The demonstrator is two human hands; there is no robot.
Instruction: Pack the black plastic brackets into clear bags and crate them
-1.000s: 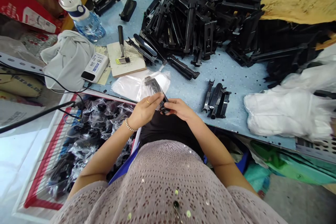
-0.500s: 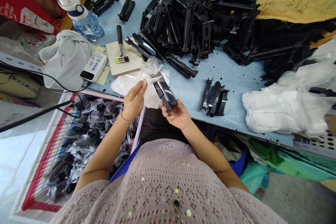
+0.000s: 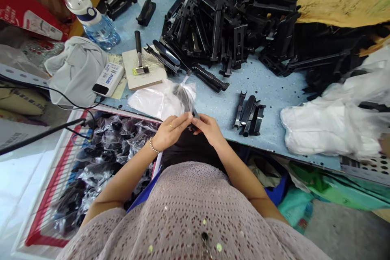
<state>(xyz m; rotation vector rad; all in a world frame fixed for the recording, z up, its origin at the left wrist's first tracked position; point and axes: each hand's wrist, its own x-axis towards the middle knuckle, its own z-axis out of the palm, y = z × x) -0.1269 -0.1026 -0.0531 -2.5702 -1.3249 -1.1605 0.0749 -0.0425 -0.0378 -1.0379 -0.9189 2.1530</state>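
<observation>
Both hands together at the near edge of the desk — left hand and right hand both clamped on one black part, in what looks like a thin clear bag. Part tilts up and away; fingers cover its lower end, so hard to say where the bag edge sits.

Beneath and just left: flat stack of filmy bags, crinkled. Behind that, a square pale board with a black-handled tool on it. Big tangled pile of long, narrow, slotted black parts blocks most of the far side. Neat small group to the right, glossy bars side by side; past it, a soft white bundle in film.

Left: rumpled grey cloth, boxy white device, translucent blue bottle. Below — red-and-white wire basket, full of bagged black pieces.
</observation>
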